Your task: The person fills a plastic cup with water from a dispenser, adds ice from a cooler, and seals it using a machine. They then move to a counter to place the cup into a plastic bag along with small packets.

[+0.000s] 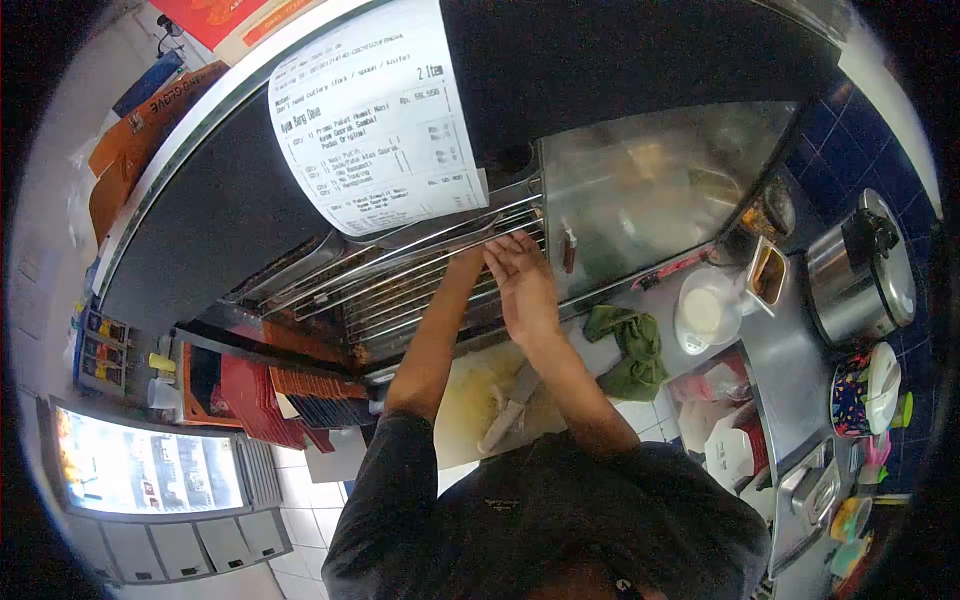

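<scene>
A person in a dark shirt stretches both arms forward over a counter [790, 370] to a wire rack [400, 295] along its far edge. The rack's bars run crosswise, left to right, directly ahead of both hands. The right hand [520, 282] lies on the bars with fingers straight and close together, pinching nothing. The left hand [466, 262] touches the bars just beside it, largely hidden behind the right hand, so its grip cannot be told. Neither hand is clearly nearer.

Beneath the forearms, near the counter's front edge, a pale cutting board [465, 400] carries 1 knife [508, 408] pointing toward the rack. A crumpled green cloth [628, 350] lies just right of the board. Further right sit a white bowl [704, 312], a steel rice cooker [860, 272] and a patterned cup [852, 392]. A long printed receipt [375, 120] hangs above the rack, close over the hands
</scene>
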A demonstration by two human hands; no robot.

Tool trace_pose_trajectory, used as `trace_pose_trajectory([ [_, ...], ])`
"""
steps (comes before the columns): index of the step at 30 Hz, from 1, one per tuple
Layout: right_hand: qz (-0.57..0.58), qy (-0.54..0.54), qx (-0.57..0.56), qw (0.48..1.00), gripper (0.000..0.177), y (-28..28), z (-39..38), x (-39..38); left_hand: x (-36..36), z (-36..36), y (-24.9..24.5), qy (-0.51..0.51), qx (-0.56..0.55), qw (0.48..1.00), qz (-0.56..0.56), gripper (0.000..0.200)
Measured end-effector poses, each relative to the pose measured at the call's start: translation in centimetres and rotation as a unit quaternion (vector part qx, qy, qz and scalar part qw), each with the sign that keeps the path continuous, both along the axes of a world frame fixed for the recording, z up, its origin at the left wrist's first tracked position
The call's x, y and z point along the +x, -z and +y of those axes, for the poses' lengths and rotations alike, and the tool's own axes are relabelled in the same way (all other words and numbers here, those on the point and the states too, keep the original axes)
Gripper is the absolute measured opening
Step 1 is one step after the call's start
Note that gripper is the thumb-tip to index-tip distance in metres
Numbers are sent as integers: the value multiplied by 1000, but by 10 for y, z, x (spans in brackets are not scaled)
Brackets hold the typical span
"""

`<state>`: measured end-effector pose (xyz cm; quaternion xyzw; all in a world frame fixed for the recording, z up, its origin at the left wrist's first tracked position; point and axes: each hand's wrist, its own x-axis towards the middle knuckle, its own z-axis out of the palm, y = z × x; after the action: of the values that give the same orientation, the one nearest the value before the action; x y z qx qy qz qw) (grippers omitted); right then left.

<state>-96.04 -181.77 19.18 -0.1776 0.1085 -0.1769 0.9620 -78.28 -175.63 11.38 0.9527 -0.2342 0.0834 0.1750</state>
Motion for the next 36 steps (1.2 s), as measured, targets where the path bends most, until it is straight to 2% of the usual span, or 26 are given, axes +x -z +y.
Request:
trace_pose_trajectory([
  [7, -4, 1, -14, 1000, 27, 1, 1, -2, -5, -2, -3, -16, -7, 1000, -6, 52],
  [11, -5, 1, 11, 1000, 27, -1, 1, -2, -32, 5, -5, -45, -36, 998, -14, 52],
  [15, 21, 6, -6, 1000, 25, -5, 0, -4, -93, 24, -24, -121, -95, 988, -28, 53],
  [17, 26, -1, -2, 1000, 23, -3, 0, -4, -137, 37, -37, -185, -120, 975, -41, 64],
  [18, 25, 4, -17, 1000, 21, -1, 1, -5, -159, 48, -43, -188, -122, 974, -40, 64],
  [20, 45, 15, -36, 998, 16, 5, 1, -1, -201, 76, -50, -104, -224, 969, 5, 62],
  [21, 52, 12, -40, 998, 16, 16, 2, 0, -222, 90, -50, -108, -227, 968, 11, 62],
  [22, 25, 19, -42, 999, 17, 25, 1, 3, -238, 104, -51, -72, -331, 935, 106, 64],
  [23, 0, 23, -44, 999, 18, 35, 1, 4, -256, 120, -48, -37, -428, 881, 197, 67],
  [24, 19, 32, -42, 998, 20, 33, 4, -4, -276, 139, -37, -49, -431, 878, 201, 67],
  [25, 34, 38, -41, 998, 23, 29, 6, -7, -291, 159, -22, 21, -464, 858, 220, 69],
  [26, 24, 26, -80, 996, 26, 38, 1, -6, -308, 181, -13, 87, -494, 833, 233, 73],
  [27, 14, 8, -115, 993, 29, 50, -4, -8, -332, 203, -13, 67, -499, 834, 226, 73],
  [29, 10, 10, -257, 966, 30, 63, 8, -29, -383, 246, -18, 104, -542, 796, 249, 77],
  [31, 68, 42, -218, 973, 17, 16, 77, -72, -433, 298, -14, 67, -578, 753, 307, 79],
  [32, 54, 30, -240, 969, 17, 17, 109, -92, -456, 326, -20, 56, -616, 711, 336, 78],
  [33, 36, 19, -263, 964, 17, 22, 138, -112, -476, 352, -12, 72, -654, 674, 335, 75],
  [35, -13, -69, -264, 962, 20, 60, 201, -145, -518, 403, -16, 43, -725, 596, 342, 72],
  [36, -21, -130, -299, 945, 19, 73, 244, -165, -538, 428, -16, 34, -729, 601, 325, 72],
])
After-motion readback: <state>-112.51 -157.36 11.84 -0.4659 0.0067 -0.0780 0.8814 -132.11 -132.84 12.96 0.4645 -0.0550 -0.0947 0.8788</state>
